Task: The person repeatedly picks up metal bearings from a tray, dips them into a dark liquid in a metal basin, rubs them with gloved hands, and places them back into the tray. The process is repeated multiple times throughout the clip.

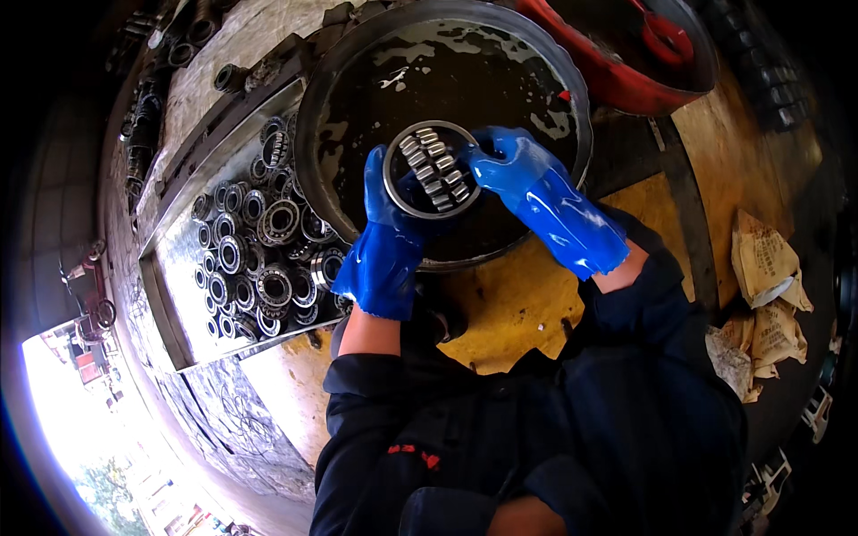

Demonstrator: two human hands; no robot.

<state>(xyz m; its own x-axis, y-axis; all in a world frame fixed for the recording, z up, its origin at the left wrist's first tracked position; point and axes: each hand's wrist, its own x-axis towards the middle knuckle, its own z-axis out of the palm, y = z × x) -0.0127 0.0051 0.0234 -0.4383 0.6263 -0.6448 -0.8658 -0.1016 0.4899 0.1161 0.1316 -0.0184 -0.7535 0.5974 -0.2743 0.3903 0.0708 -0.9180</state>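
Note:
Over the round tub of dark liquid (357,71), I hold a roller bearing (436,170) with both hands. Its wide steel outer ring is tilted so that two rows of shiny rollers show inside. My left hand (386,237), in a wet blue rubber glove, is closed around the ring's left side, thumb along the rim. Gloved alike, my right hand (527,174) grips the right edge, with its fingertips at the rollers. Some fingers of both hands are hidden behind the ring or in shadow.
Left of the tub, a shallow metal tray (165,308) bears many greasy bearings (273,284). A red basin (617,85) stands at the far right. Crumpled brown paper bags (770,268) lie at the right. Dark parts line the far left edge.

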